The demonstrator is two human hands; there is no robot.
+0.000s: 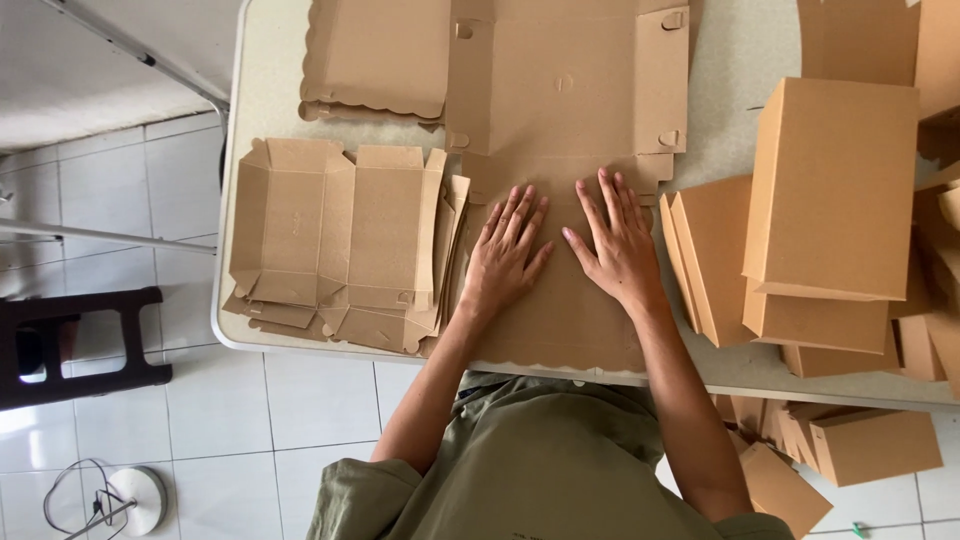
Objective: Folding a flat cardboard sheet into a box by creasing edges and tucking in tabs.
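A flat, unfolded brown cardboard box blank (565, 100) lies across the middle of the white table (232, 200), reaching from the far edge to the near edge. My left hand (505, 250) and my right hand (615, 240) press flat on its near panel, side by side, fingers spread and pointing away from me. Neither hand holds anything.
A stack of flat box blanks (335, 240) lies to the left, another scalloped stack (375, 60) behind it. Folded closed boxes (830, 190) pile up on the right, with more (870, 445) on the floor. A dark stool (75, 345) and a white fan base (135, 500) stand on the tiled floor.
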